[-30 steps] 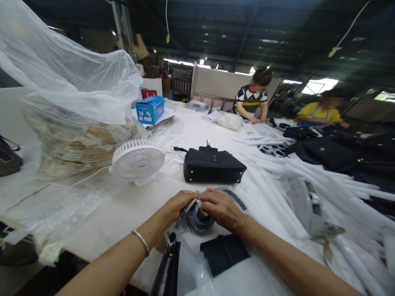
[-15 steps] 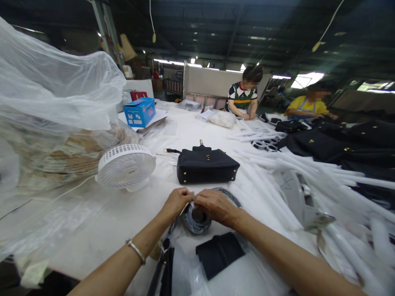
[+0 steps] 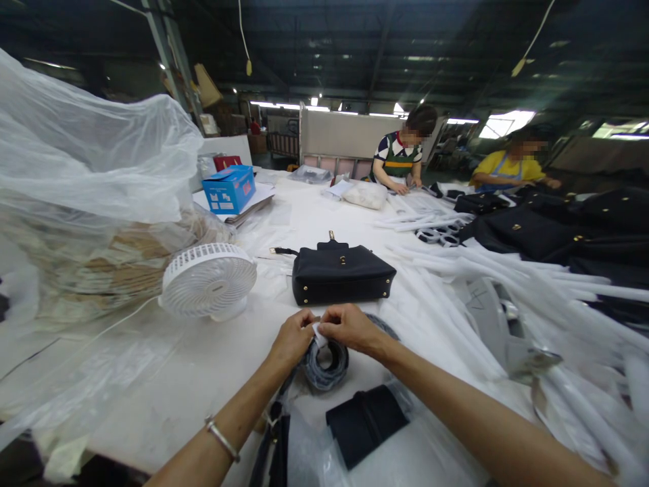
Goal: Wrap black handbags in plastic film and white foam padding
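Note:
My left hand [image 3: 293,338] and my right hand [image 3: 347,327] meet over a coiled dark strap [image 3: 324,362] wrapped in clear film, lying on the white table [image 3: 213,365]. Both hands are closed, pinching a small white piece [image 3: 319,334] at the top of the coil. A black handbag [image 3: 341,275] with gold studs lies just beyond the hands. A folded black piece in clear plastic [image 3: 366,423] lies close in front of me, below my right forearm. Black straps with a metal clip [image 3: 271,433] hang at the table's near edge.
A white desk fan [image 3: 207,280] stands left of the handbag, its cord running left. A big plastic bag of brown paper [image 3: 86,203] fills the left. White wrapped rolls [image 3: 532,291] and black bags [image 3: 558,233] cover the right. A blue box [image 3: 229,189] and two seated people [image 3: 400,159] are farther back.
My hands have lifted slightly on the coil, and a small white piece now shows between my fingers. The view has shifted a little; the handbag and fan have not moved.

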The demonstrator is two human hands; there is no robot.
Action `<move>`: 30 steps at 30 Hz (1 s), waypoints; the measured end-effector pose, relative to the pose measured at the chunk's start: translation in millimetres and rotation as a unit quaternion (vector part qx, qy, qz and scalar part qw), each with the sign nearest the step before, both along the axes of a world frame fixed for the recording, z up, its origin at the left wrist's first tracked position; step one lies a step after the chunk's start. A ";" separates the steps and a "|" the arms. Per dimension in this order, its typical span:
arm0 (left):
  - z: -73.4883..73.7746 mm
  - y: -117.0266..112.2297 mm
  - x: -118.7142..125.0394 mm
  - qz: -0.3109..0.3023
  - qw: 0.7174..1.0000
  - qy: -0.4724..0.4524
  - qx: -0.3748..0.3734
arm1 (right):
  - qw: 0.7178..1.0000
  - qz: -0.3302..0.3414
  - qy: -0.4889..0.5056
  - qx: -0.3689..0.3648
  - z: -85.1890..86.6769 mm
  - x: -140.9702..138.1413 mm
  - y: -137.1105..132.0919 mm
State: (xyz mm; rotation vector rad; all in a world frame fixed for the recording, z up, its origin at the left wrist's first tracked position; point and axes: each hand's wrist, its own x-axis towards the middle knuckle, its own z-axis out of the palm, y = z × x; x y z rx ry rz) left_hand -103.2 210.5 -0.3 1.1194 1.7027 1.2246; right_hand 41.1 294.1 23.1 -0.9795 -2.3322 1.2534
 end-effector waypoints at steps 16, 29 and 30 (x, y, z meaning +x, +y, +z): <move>21.6 -10.7 3.0 -0.015 0.998 -0.040 -0.035 | 0.964 0.010 0.042 -0.263 12.3 -1.4 10.4; 33.0 -16.0 8.7 0.023 0.994 -0.107 -0.020 | 0.941 0.024 -0.029 -0.335 19.6 -8.7 25.1; 32.7 -15.7 7.4 0.023 0.993 -0.110 -0.020 | 0.942 0.023 -0.029 -0.332 20.7 -9.3 25.4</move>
